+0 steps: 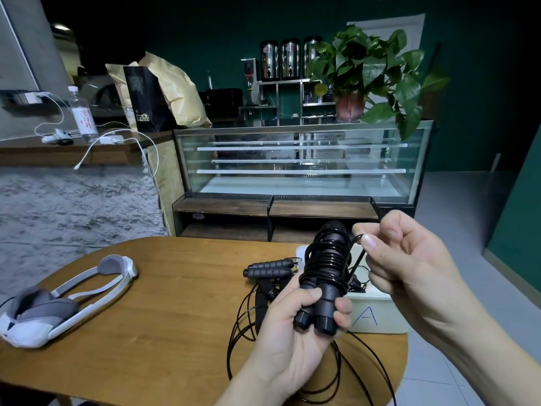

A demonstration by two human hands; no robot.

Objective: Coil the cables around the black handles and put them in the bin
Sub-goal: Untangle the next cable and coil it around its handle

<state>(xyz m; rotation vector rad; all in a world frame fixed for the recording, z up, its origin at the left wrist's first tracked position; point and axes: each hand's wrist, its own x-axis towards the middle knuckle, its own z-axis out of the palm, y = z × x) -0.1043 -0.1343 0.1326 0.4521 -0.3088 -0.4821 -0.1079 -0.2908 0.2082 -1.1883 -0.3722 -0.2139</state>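
Dim greenish indoor light, soft shadows, wide-angle bending at edges, slightly soft focus throughout.

White headset on wooden table, glass display case, potted plant, water bottle

The left hand rises from the near edge of the view, forearm angled up and to the right, palm turned partly toward the camera. Its fingers curl around the lower ends of a pair of black handles, thumb pressed across the front, fingertips wrapping round on the right side. The right hand comes in from the near right, forearm sloping up and leftward, and sits higher and farther than the left. Its thumb and forefinger pinch a thin black cable just right of the handles' upper part, the other fingers curled loosely into the palm.
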